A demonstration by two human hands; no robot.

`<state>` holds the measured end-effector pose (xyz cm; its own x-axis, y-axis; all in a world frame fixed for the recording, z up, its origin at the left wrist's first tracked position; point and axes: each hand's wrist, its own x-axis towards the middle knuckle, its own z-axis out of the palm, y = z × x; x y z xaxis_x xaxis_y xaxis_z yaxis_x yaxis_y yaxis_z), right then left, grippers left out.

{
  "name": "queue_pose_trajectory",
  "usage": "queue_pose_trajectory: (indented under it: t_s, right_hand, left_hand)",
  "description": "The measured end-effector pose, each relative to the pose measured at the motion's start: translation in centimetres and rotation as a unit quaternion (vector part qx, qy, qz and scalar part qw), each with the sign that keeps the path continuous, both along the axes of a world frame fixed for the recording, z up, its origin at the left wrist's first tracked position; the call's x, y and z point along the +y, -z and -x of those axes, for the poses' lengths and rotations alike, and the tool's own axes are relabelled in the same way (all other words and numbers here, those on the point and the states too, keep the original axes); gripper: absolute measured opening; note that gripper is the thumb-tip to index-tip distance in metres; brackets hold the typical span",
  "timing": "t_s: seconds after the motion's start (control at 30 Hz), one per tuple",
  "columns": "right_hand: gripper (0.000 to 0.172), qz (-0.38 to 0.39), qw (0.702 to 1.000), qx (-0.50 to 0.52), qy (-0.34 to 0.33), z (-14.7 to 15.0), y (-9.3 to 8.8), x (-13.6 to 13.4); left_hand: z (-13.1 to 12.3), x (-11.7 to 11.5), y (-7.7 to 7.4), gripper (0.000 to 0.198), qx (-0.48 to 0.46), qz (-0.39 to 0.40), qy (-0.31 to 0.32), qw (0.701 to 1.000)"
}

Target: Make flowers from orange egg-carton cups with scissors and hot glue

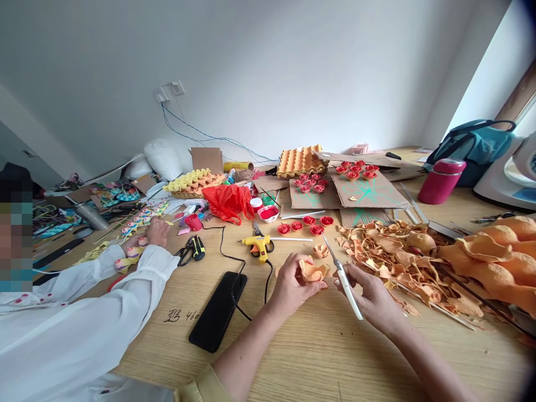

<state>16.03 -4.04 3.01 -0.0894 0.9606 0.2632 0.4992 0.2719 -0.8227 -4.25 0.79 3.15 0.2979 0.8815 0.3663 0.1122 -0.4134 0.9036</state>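
My left hand (295,282) pinches an orange egg-carton cup (313,271) with a wavy, petal-like rim. In my right hand (372,296) is a pair of white-handled scissors (347,290), seen nearly edge-on, the blades pointing up and away beside the cup. Just beyond them an orange paper flower (321,251) rests on the table. Several red-painted flowers (310,220) lie behind it. A yellow glue gun (257,245) stands left of my left hand. Torn orange scraps (393,257) are heaped right of the scissors.
Orange egg cartons (498,251) fill the right side, near a pink flask (441,181). A black phone (218,312) and cable lie front left. Cardboard sheets (368,192) hold more red flowers. At left, a co-worker's hand (158,231) and white sleeves reach over the table.
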Motion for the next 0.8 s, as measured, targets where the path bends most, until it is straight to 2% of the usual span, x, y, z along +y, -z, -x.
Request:
queue_pose_trajectory:
  t_s: [0.07,0.17,0.3,0.43,0.53,0.67,0.73,0.8]
  right_hand:
    - [0.033,-0.003,1.0,-0.001,0.002,0.1,-0.1,0.0]
    - [0.033,-0.01,1.0,-0.002,0.008,0.1,-0.2,-0.1]
    - [0.034,-0.015,1.0,0.003,0.012,0.2,-0.3,-0.1]
    - [0.035,-0.02,1.0,0.005,0.018,0.1,-0.3,0.0]
    - [0.034,-0.024,1.0,0.0,0.016,0.1,-0.3,0.0]
    - [0.035,-0.03,0.999,-0.003,0.014,0.1,-0.3,-0.1]
    - [0.035,-0.032,0.999,-0.002,0.016,0.2,-0.2,-0.1]
    - [0.035,-0.03,0.999,-0.002,0.017,0.2,-0.2,-0.1]
  left_hand:
    - [0.1,0.0,-0.1,0.043,0.013,-0.029,-0.006,0.999]
    - [0.1,-0.1,-0.2,0.042,-0.015,-0.025,0.01,1.0]
    - [0.0,-0.5,-0.6,0.042,-0.086,0.042,0.08,0.992]
    - [0.2,-0.7,-1.1,0.042,-0.167,0.117,0.133,0.97]
    - [0.5,-0.5,-1.4,0.046,-0.249,0.207,0.189,0.927]
    - [0.8,-0.5,-1.6,0.052,-0.341,0.359,0.257,0.83]
    - [0.8,-0.6,-1.7,0.05,-0.357,0.391,0.262,0.807]
    - [0.8,-0.7,-1.8,0.048,-0.362,0.402,0.271,0.796]
